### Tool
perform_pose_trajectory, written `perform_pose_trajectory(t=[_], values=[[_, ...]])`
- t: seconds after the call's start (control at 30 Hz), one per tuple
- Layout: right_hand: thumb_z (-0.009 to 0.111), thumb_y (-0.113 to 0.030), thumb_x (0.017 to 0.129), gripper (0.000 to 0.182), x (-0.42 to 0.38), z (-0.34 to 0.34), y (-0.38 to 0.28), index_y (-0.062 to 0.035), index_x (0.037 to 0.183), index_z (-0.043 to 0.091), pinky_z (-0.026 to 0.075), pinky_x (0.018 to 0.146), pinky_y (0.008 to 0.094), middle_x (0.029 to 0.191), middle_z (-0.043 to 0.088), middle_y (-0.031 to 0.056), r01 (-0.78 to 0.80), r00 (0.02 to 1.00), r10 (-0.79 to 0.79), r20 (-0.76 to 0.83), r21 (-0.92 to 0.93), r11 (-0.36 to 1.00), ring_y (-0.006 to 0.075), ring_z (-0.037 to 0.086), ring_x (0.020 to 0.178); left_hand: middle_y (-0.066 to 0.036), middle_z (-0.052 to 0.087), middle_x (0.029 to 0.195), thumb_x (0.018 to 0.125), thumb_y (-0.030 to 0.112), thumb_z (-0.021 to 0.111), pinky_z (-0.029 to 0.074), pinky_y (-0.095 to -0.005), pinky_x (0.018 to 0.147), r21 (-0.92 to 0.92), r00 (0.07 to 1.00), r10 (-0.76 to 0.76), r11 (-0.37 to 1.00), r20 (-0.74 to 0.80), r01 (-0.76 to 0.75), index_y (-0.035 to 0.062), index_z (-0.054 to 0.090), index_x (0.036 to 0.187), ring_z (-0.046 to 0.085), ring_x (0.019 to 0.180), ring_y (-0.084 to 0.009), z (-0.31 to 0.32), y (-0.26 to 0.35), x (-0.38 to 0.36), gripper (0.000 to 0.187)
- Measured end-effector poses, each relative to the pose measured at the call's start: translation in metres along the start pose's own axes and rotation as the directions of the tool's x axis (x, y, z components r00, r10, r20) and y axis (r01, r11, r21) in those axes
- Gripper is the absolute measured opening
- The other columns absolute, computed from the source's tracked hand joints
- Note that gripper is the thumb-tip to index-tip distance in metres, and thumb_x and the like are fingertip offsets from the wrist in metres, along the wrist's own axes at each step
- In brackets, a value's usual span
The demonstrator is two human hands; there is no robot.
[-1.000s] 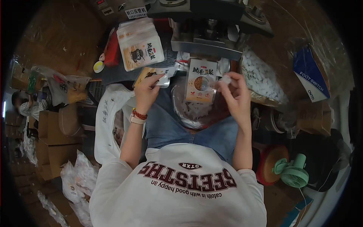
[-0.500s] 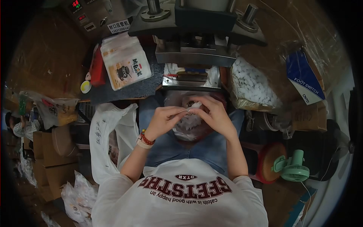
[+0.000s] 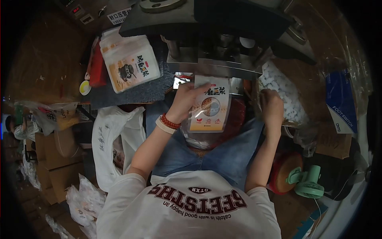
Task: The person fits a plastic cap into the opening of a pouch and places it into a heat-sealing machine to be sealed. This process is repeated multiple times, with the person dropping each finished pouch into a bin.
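Note:
My left hand holds a printed pouch by its upper left edge, with the pouch's top up against the lower jaw of the metal press machine. My right hand reaches into the clear bag of small white caps to the right of the machine, fingers curled down among them; what they hold is hidden. A red bead bracelet and a white band sit on my left wrist.
A stack of printed pouches lies on a dark mat left of the machine. A clear bag rests on my lap. A blue foot-switch box and green fan are right. White bags and cardboard boxes are left.
Both hands were together over my lap half a second ago. The left hand has since lifted a pouch up to the machine, and the right hand has moved right into the bag of caps.

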State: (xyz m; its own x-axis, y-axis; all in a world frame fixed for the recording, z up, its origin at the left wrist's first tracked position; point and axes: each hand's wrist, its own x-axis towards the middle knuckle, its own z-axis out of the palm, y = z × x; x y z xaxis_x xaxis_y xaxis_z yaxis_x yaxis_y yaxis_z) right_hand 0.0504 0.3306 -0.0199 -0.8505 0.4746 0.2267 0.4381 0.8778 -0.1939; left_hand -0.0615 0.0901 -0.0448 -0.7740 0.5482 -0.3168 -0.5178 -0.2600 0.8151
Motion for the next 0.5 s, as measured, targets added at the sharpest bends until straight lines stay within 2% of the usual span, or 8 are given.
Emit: perform_pose_trajectory(t=[0.07, 0.13, 0.17, 0.23, 0.33, 0.4, 0.47, 0.5], values=[[0.062, -0.015, 0.086, 0.028, -0.003, -0.002, 0.002, -0.0021, 0.111, 0.063, 0.048, 0.081, 0.0395, 0.103, 0.066, 0.017, 0.024, 0.998, -0.032, 0.054, 0.151, 0.988, 0.0336, 0.063, 0.093, -0.01, 0.07, 0.091, 0.089, 0.02, 0.067, 0.052, -0.024, 0.067, 0.021, 1.0, -0.014, 1.0, 0.013, 0.014, -0.0061, 0.067, 0.096, 0.067, 0.079, -0.0128, -0.007, 0.005, -0.002, 0.027], [0.061, -0.009, 0.086, 0.026, -0.007, -0.009, 0.01, -0.0021, 0.11, 0.063, 0.049, 0.078, 0.0371, 0.104, 0.067, 0.0175, -0.052, 0.996, 0.015, 0.093, 0.411, 0.91, 0.0299, 0.066, 0.091, -0.011, 0.068, 0.103, 0.087, 0.029, 0.068, 0.049, -0.0323, 0.08, 0.521, 0.965, 0.26, 0.828, -0.027, -0.208, 0.0007, 0.064, 0.111, 0.065, 0.093, -0.0195, -0.028, 0.015, -0.005, 0.037], [0.061, -0.004, 0.085, 0.026, -0.009, -0.005, 0.018, -0.0017, 0.111, 0.063, 0.049, 0.074, 0.0337, 0.101, 0.068, 0.0163, -0.06, 0.996, 0.022, 0.091, 0.444, 0.894, 0.0243, 0.067, 0.087, -0.011, 0.068, 0.109, 0.087, 0.034, 0.068, 0.047, -0.0364, 0.087, 0.727, 0.923, 0.384, 0.633, 0.006, -0.267, 0.0041, 0.062, 0.118, 0.064, 0.1, -0.0228, -0.039, 0.021, -0.009, 0.044], [0.062, -0.003, 0.086, 0.026, -0.01, -0.011, 0.002, -0.0018, 0.112, 0.063, 0.049, 0.075, 0.0313, 0.1, 0.069, 0.0141, -0.083, 0.996, 0.091, 0.007, 0.494, 0.866, 0.0207, 0.065, 0.086, -0.012, 0.052, 0.136, 0.084, 0.048, 0.065, 0.029, -0.0497, 0.106, 0.929, 0.528, 0.833, -0.313, 0.168, 0.198, 0.0128, 0.051, 0.134, 0.048, 0.126, -0.0287, -0.064, 0.038, -0.019, 0.063], [0.064, -0.004, 0.086, 0.025, -0.017, -0.008, -0.006, -0.0011, 0.111, 0.062, 0.048, 0.073, 0.0268, 0.095, 0.069, 0.0096, -0.062, 0.973, 0.182, -0.143, 0.596, 0.801, 0.0139, 0.061, 0.079, -0.007, 0.036, 0.149, 0.084, 0.058, 0.058, 0.008, -0.0571, 0.112, 0.917, 0.746, 0.624, -0.396, 0.231, 0.048, 0.0177, 0.042, 0.141, 0.027, 0.14, -0.0281, -0.12, 0.038, -0.037, 0.072], [0.065, -0.006, 0.086, 0.024, -0.021, -0.011, -0.016, -0.0003, 0.109, 0.062, 0.048, 0.07, 0.0247, 0.091, 0.069, 0.0072, -0.016, 0.955, 0.206, -0.213, 0.656, 0.755, 0.0107, 0.057, 0.073, -0.006, 0.045, 0.143, 0.08, 0.031, 0.067, 0.028, -0.0494, 0.108, 0.893, 0.792, 0.499, -0.431, 0.352, -0.125, 0.022, 0.049, 0.136, 0.04, 0.133, -0.0286, -0.122, 0.033, -0.06, 0.06], [0.065, -0.005, 0.087, 0.026, -0.034, -0.03, -0.043, -0.0003, 0.113, 0.059, 0.046, 0.071, 0.0212, 0.091, 0.068, 0.0053, 0.032, 0.985, 0.153, -0.074, 0.964, 0.263, 0.0062, 0.055, 0.078, -0.005, 0.062, 0.124, 0.07, 0.0, 0.065, 0.05, -0.0361, 0.09, 0.876, 0.719, 0.553, -0.454, 0.421, -0.164, 0.0221, 0.061, 0.123, 0.058, 0.115, -0.0287, -0.119, 0.022, -0.076, 0.058], [0.065, -0.005, 0.087, 0.026, -0.041, -0.037, -0.058, -0.0003, 0.113, 0.059, 0.046, 0.071, 0.0212, 0.091, 0.068, 0.0053, 0.027, 0.985, 0.156, -0.069, 0.965, 0.262, 0.0062, 0.055, 0.078, -0.005, 0.062, 0.124, 0.07, 0.0, 0.065, 0.05, -0.0361, 0.09, 0.875, 0.722, 0.548, -0.455, 0.421, -0.165, 0.0221, 0.061, 0.123, 0.058, 0.115, -0.0287, -0.115, 0.02, -0.081, 0.058]])
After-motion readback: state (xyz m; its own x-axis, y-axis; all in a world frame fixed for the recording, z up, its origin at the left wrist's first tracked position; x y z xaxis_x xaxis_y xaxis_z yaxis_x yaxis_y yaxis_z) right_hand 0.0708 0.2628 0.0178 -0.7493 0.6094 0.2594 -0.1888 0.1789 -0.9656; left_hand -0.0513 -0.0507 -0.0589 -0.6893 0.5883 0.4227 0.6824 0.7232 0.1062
